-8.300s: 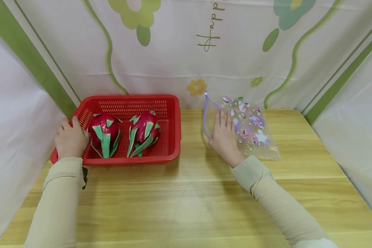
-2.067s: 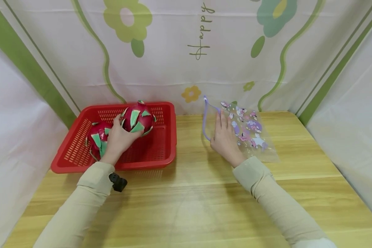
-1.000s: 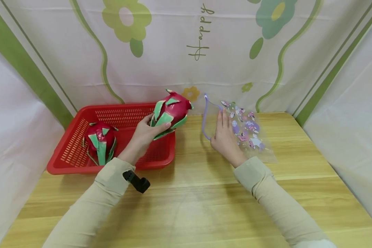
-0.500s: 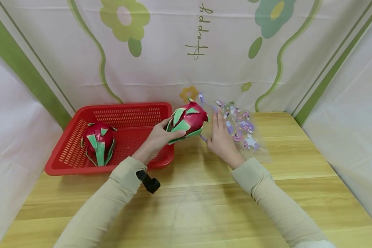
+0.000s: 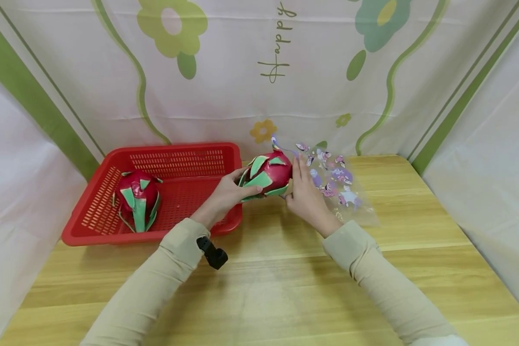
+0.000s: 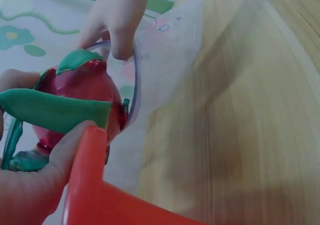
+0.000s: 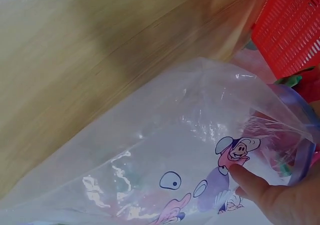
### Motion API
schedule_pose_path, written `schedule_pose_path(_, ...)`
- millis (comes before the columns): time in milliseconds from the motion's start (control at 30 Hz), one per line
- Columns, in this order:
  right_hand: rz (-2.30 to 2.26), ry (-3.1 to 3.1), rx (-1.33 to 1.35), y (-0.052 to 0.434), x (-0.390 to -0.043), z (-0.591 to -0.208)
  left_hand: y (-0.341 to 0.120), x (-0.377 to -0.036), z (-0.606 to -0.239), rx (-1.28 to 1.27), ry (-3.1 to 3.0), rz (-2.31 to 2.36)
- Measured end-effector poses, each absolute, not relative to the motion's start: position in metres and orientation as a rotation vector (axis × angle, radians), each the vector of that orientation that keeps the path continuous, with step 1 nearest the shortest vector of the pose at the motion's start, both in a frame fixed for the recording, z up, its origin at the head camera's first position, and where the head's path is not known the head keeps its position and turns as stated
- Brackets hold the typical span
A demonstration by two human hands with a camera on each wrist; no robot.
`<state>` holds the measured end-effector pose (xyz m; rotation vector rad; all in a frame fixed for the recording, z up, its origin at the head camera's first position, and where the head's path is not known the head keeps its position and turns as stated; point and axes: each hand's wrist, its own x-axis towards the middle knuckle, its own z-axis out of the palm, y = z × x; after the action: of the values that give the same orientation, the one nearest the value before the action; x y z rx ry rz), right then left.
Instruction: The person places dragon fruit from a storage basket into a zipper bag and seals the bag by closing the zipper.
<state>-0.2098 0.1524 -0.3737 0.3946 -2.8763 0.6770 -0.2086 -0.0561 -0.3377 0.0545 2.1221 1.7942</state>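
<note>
My left hand (image 5: 226,196) grips a red dragon fruit (image 5: 276,172) with green scales, thumb on the near side. The fruit's front end is at the mouth of a clear zip bag (image 5: 347,180) with purple trim and cartoon prints. In the left wrist view the purple rim (image 6: 137,85) curves round that end of the dragon fruit (image 6: 87,85). My right hand (image 5: 309,198) holds the bag by its mouth. In the right wrist view the right thumb (image 7: 255,185) lies against the printed plastic. How far the fruit sits inside is partly hidden by the hands.
A red perforated basket (image 5: 151,236) stands to the left, holding a second dragon fruit (image 5: 139,192) at its left end. The wooden table (image 5: 268,288) extends in front. A white curtain (image 5: 225,72) with printed flowers hangs behind, and more white cloth borders both sides.
My left hand took the dragon fruit from the basket's right part and carried it right to the bag's mouth. The bag has shifted slightly left; the right hand has stayed at it.
</note>
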Motion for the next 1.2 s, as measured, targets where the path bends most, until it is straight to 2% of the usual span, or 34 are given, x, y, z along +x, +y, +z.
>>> schedule_pose_path(933,0.804,-2.805,0.531,0.158,-0.209,-0.369,-0.050,-0.218,-0.337,0.065,2.220,1.747)
schedule_pose_path(1200,0.782,-2.743,0.649,0.162,-0.207,-0.370,-0.044,-0.221,-0.339,-0.079,2.109,1.949)
